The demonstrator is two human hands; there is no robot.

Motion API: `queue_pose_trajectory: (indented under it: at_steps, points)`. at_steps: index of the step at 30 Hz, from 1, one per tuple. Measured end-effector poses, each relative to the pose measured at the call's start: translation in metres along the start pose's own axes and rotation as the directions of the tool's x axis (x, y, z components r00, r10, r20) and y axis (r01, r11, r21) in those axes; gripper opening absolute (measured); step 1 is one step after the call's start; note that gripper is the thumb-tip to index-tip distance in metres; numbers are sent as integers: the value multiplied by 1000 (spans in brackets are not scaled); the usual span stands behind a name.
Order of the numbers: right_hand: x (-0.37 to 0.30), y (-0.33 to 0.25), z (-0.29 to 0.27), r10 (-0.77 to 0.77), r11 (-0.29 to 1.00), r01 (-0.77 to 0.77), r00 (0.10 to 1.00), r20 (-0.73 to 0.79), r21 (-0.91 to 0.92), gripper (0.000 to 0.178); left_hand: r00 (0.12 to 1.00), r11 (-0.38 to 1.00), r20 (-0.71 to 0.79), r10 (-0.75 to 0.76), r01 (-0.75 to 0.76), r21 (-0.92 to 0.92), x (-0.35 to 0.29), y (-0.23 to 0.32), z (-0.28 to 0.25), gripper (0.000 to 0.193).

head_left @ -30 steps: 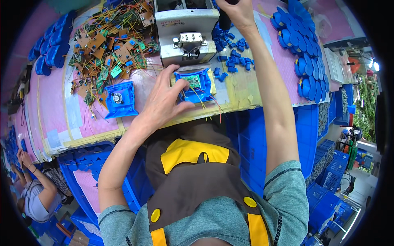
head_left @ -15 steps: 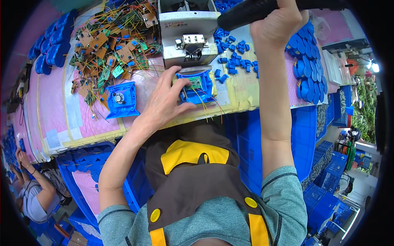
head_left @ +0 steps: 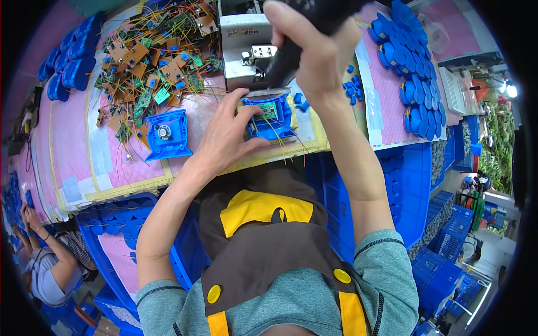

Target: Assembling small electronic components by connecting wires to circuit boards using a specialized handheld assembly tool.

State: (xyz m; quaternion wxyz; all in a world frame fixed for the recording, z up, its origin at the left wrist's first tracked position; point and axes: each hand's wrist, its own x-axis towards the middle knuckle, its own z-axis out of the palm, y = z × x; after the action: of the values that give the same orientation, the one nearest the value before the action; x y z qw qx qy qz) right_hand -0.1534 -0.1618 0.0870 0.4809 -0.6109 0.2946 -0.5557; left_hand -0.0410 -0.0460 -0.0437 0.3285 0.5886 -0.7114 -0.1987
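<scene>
My left hand grips a blue plastic housing from its left side, thumb and fingers pressed on it. Inside the housing lies a green circuit board, with thin yellow and red wires hanging over the table edge. In my right hand is a black electric screwdriver, tilted with its lower end just above the housing's far edge; whether the tip touches anything cannot be made out. Behind it stands a grey metal screw feeder, partly hidden. Left of my left hand sits another blue housing with a round silver part.
A heap of wired brown and green boards covers the table's back left. Small blue parts lie right of the feeder. Stacked blue pieces stand farther right. Blue crates are below the edge; a co-worker is at far left.
My right hand has brought the electric screwdriver left and down toward the housing, turning it more upright. My left hand and the housing have stayed almost where they were.
</scene>
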Motion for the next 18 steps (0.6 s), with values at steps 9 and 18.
queue_pose_trajectory:
  at_steps: [9, 18]
  points:
    - [-40, 15, -29, -101, 994, 98, 991, 84, 40, 30, 1000, 1000, -21, 11, -11, 5, 1, 2, 0, 52]
    - [-45, 17, -29, -81, 996, 77, 994, 76, 53, 33, 1000, 1000, -12, -4, 4, 10, 1, 3, 0, 53]
